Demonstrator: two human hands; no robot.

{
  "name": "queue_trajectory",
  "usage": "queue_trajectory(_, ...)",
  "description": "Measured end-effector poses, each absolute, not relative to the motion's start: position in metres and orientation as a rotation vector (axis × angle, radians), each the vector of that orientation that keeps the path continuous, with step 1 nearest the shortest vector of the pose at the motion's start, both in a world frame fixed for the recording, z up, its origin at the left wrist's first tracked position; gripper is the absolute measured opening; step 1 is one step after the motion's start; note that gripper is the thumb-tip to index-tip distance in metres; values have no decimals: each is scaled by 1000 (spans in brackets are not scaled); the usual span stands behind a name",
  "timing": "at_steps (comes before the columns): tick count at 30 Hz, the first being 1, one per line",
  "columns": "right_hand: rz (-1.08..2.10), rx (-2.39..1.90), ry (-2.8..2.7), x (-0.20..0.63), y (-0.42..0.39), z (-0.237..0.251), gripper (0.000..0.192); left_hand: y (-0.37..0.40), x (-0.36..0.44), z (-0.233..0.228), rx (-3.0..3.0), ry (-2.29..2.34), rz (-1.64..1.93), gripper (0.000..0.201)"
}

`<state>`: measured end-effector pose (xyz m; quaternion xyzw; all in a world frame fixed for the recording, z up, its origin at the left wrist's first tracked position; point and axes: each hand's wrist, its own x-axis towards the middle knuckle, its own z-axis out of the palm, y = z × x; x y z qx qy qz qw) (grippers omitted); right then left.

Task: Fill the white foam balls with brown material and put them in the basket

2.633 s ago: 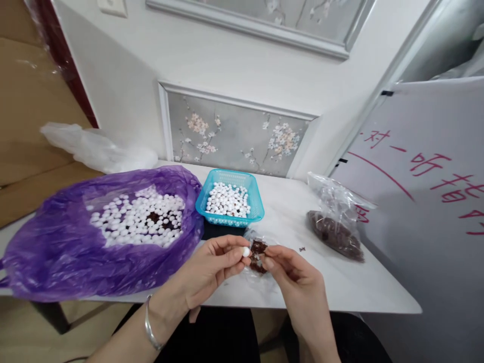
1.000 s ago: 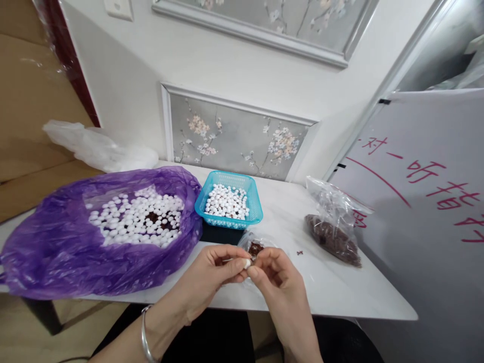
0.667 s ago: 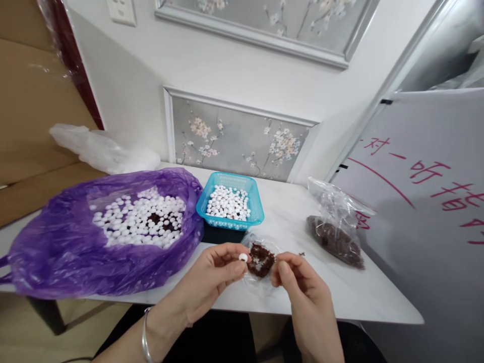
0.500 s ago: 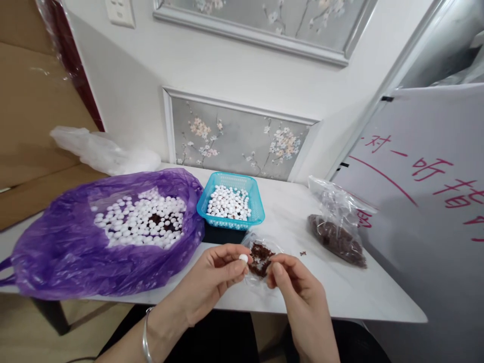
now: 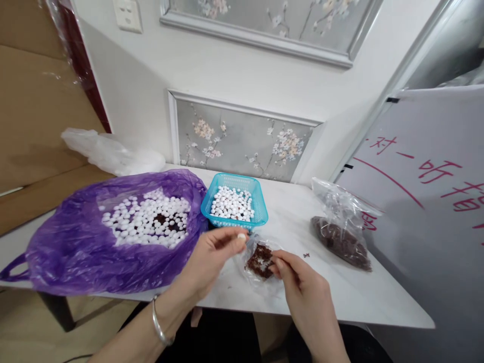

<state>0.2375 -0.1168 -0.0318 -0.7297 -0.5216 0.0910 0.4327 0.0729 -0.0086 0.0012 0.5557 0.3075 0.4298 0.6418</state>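
Note:
My left hand (image 5: 217, 252) pinches a small white ball (image 5: 241, 236) between thumb and fingertips, just in front of the blue basket (image 5: 260, 201). Several similar white balls (image 5: 230, 204) lie in that basket. My right hand (image 5: 302, 287) is closed in a pinch beside a clear plastic bag (image 5: 249, 275) that holds dark brown bits (image 5: 259, 261). Whether anything sits between the right fingertips is too small to make out. To the left, an open purple plastic bag (image 5: 68, 242) contains many more white balls (image 5: 139, 222) and a dark brown patch.
At the right of the white table (image 5: 351, 295) stands a clear bag of brown material (image 5: 340, 242). A few brown crumbs (image 5: 306, 255) lie nearby. Crumpled white plastic (image 5: 109, 151) rests at the back left. A whiteboard (image 5: 427, 217) borders the right side.
My left hand has moved up and slightly away toward the basket with the white ball, apart from my right hand. The right hand stays near the brown bits. The view has shifted slightly.

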Motion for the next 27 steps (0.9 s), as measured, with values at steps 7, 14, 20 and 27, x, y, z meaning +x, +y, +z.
queue_trajectory(7,146,-2058,-1687,228,-81,-39,29,83,90,32,1775,999,1174,47)
queue_trajectory(14,89,-2053,-1750,218,-81,-55,24,100,16,58,2218,1221,953,38)
queue_trajectory(20,88,-1954,-1638,215,-75,-62,27,98,-35,47,2421,1342,534,19)
queue_trajectory(27,201,-1801,-1538,218,-78,-55,27,114,-20,-6,2499,1400,213,33)
